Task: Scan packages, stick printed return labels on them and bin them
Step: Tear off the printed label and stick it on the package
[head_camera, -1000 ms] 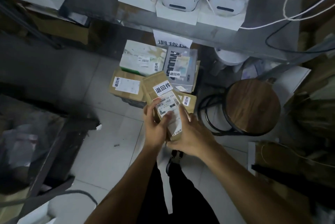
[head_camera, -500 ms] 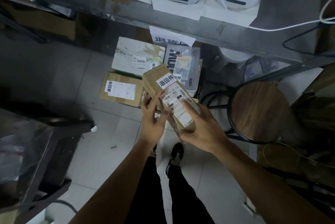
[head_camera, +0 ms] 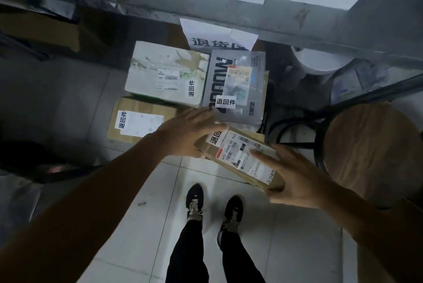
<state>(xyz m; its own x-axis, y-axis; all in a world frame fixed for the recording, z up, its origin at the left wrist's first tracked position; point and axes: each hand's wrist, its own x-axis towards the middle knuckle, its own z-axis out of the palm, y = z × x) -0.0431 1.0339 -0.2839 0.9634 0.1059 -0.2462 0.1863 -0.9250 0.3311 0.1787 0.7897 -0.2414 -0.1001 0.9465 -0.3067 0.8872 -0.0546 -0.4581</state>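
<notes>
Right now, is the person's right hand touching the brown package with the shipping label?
Touching. The head view shows the right hand with fingers lying across the label of the brown package and its palm against the package's near end, no gap between them.

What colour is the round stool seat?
Brown wood-grain stool seat, on a black frame; head view.
</notes>
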